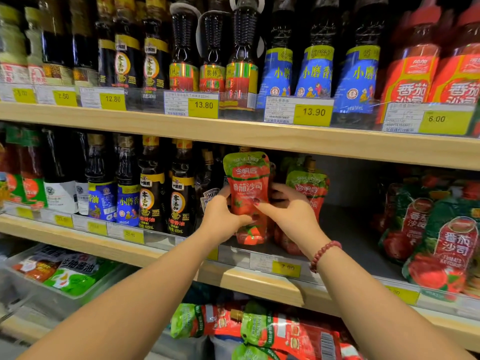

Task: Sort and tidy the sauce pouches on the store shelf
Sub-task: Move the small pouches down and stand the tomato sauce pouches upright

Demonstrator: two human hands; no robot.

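A red and green ketchup pouch [248,178] stands upright on the middle shelf [259,279]. My left hand [223,216] grips its left side and my right hand [291,209] holds its right side, fingers behind and thumb on the front. A second pouch of the same kind [310,189] stands just right of it, partly hidden by my right hand. Several more pouches [262,331] lie flat in a heap below the shelf.
Dark sauce bottles [166,188] stand close on the left of the held pouch. Larger green and red ketchup pouches [439,235] stand at the far right, with a gap of bare shelf [355,229] between. Bottles fill the top shelf [233,131]. A tray of flat packets [70,274] sits lower left.
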